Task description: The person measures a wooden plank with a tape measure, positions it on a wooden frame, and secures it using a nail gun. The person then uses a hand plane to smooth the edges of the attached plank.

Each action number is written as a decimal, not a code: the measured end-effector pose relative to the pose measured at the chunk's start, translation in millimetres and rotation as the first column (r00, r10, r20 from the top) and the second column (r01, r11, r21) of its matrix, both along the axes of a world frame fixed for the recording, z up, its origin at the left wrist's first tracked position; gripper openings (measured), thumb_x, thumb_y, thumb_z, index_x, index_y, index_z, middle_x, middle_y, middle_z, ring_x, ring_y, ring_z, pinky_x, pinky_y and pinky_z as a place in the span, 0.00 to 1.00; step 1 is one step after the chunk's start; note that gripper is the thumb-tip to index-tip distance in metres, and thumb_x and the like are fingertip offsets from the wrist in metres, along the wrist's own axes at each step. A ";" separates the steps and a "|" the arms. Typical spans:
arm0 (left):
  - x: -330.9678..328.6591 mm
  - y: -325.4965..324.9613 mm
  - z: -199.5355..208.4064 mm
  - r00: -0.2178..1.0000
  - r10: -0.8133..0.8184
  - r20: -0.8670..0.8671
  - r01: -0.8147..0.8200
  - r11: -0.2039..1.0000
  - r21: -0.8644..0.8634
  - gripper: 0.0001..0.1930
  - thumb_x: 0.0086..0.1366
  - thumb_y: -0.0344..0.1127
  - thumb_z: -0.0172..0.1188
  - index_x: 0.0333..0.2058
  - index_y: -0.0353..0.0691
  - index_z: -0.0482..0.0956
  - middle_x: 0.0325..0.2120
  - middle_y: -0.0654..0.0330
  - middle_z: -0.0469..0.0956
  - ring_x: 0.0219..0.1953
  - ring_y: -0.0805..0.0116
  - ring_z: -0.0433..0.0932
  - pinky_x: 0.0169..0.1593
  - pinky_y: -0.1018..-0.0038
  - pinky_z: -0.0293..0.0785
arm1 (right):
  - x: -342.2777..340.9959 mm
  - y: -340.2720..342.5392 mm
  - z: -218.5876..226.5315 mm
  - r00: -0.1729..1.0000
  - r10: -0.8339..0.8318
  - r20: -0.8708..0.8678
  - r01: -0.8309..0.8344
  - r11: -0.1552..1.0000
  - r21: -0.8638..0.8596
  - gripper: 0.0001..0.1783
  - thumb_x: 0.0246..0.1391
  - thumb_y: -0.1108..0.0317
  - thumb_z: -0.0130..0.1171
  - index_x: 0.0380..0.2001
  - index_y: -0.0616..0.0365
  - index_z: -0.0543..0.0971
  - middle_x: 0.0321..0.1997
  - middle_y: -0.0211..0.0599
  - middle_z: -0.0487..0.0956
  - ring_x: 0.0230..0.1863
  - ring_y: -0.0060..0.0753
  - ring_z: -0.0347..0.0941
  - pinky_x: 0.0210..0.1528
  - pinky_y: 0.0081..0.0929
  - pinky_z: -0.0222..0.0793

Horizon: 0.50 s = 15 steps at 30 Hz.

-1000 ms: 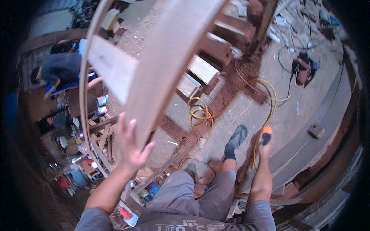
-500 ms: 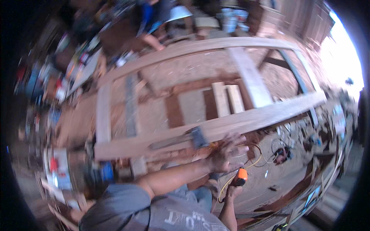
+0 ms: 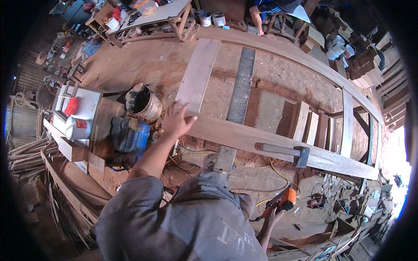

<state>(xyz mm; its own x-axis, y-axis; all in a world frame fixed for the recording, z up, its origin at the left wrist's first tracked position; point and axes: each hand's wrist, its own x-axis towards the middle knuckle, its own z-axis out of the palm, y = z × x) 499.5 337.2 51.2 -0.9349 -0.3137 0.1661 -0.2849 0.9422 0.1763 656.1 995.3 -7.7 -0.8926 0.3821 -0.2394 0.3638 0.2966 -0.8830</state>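
My left hand (image 3: 175,120) lies with spread fingers over the near left corner of a large wooden frame, where the long near board (image 3: 244,132) meets a wide cross board (image 3: 201,71). Low on the right, my right hand (image 3: 273,216) grips an orange and black nail gun (image 3: 286,199), held apart from the frame. A yellow hose (image 3: 284,175) loops beside it. Across the near board rests a wooden-handled tool with a broad dark metal head (image 3: 302,157), a hammer or hatchet; I cannot tell which. The frame's far long board (image 3: 300,56) runs parallel behind.
A blue machine (image 3: 138,138) and a dirty bucket (image 3: 150,106) stand left of the frame's corner. Further left is a white tub (image 3: 78,129) on a bench. Short planks (image 3: 301,122) lie inside the frame. A person's bare leg (image 3: 257,19) shows at the far side.
The view has swung left. My left hand has gone from beside the hammer-like tool to the frame's left corner. My right hand keeps hold of the nail gun.
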 end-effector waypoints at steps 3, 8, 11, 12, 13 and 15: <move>-0.5 -45.1 8.4 0.962 0.174 0.210 -0.184 0.982 0.030 0.55 0.57 0.72 0.73 0.75 0.46 0.62 0.72 0.45 0.61 0.76 0.39 0.56 0.78 0.42 0.53 | -27.7 -67.4 55.6 0.991 -0.113 0.073 0.112 0.994 0.010 0.19 0.66 0.65 0.67 0.52 0.67 0.79 0.40 0.39 0.82 0.42 0.36 0.79 0.46 0.39 0.76; -36.1 -74.6 23.5 0.858 0.104 0.503 -0.268 0.927 0.264 0.70 0.44 0.79 0.76 0.75 0.36 0.58 0.68 0.38 0.71 0.70 0.42 0.72 0.72 0.52 0.69 | -22.4 -133.6 79.7 0.990 -0.131 0.053 0.103 0.927 0.362 0.18 0.71 0.56 0.64 0.44 0.64 0.81 0.27 0.33 0.79 0.28 0.26 0.72 0.30 0.34 0.66; -33.0 -82.7 1.4 0.902 0.057 0.429 -0.217 0.917 0.334 0.70 0.43 0.77 0.79 0.74 0.36 0.58 0.64 0.37 0.77 0.64 0.40 0.78 0.68 0.51 0.74 | -30.0 -196.9 125.9 0.960 -0.259 0.109 0.221 0.936 0.274 0.23 0.70 0.52 0.67 0.49 0.65 0.82 0.35 0.38 0.85 0.28 0.33 0.74 0.32 0.39 0.69; -26.7 -88.9 -6.1 0.920 0.041 0.391 -0.196 0.910 0.365 0.69 0.43 0.76 0.80 0.74 0.37 0.58 0.62 0.37 0.78 0.63 0.40 0.79 0.66 0.51 0.76 | -32.1 -220.2 139.0 0.957 -0.282 0.071 0.253 0.929 0.271 0.23 0.70 0.52 0.67 0.50 0.64 0.81 0.37 0.39 0.85 0.28 0.33 0.74 0.32 0.39 0.69; -27.1 -92.1 -12.4 0.939 0.023 0.344 -0.168 0.903 0.396 0.69 0.43 0.75 0.81 0.73 0.37 0.58 0.61 0.38 0.79 0.63 0.39 0.80 0.65 0.50 0.77 | -31.9 -236.8 143.4 0.951 -0.308 0.026 0.290 0.920 0.263 0.24 0.70 0.52 0.67 0.51 0.64 0.80 0.38 0.40 0.85 0.28 0.33 0.74 0.31 0.39 0.70; -36.2 -87.1 -14.7 0.958 -0.002 0.287 -0.125 0.897 0.425 0.69 0.43 0.74 0.81 0.73 0.38 0.58 0.59 0.37 0.80 0.61 0.39 0.81 0.63 0.50 0.78 | -22.6 -248.0 106.2 0.916 -0.281 -0.287 0.374 0.858 0.353 0.23 0.70 0.53 0.66 0.54 0.63 0.78 0.38 0.39 0.84 0.29 0.32 0.74 0.32 0.38 0.70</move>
